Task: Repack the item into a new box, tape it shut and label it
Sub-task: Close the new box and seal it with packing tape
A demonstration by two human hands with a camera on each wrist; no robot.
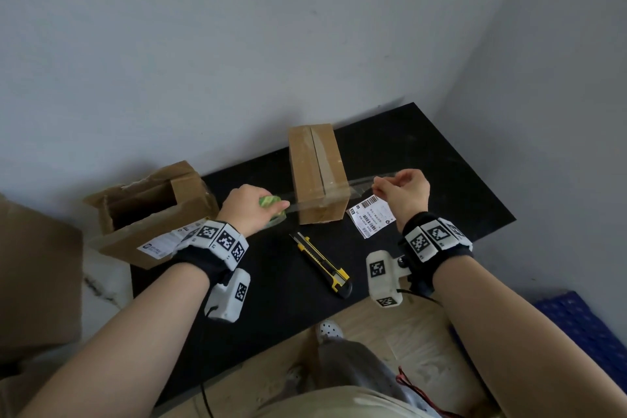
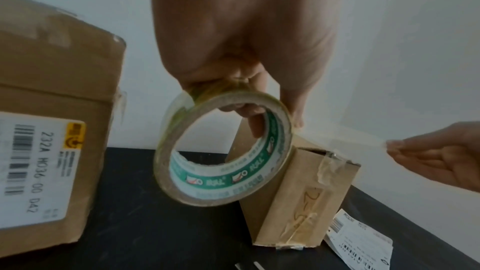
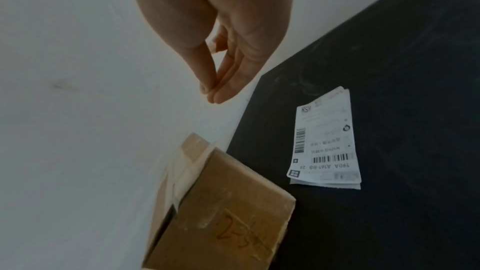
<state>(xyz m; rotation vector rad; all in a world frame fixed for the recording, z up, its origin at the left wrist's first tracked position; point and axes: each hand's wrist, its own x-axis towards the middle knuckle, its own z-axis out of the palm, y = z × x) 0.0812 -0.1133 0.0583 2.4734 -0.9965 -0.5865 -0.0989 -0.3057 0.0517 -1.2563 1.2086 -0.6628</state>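
Head view, left to right: opened old box (image 1: 149, 210) at left of frame on black worktop (image 1: 424, 159). Left hand (image 1: 249, 209) grips tape roll (image 1: 271, 205) just left of the closed new box (image 1: 317, 173), centre frame. Clear tape strip (image 1: 359, 184) spans over the box's near end to right hand (image 1: 403, 192), thumb and fingertips pinching its free end. Label sheets (image 1: 371, 215) lie just right of box; utility knife (image 1: 320, 263) nearer.

Left wrist view only: fingers hooked through roll core (image 2: 223, 147), "232A" label on old box (image 2: 39, 169).

Right wrist view only: handwritten red marking on box end (image 3: 233, 231); tape barely visible there.
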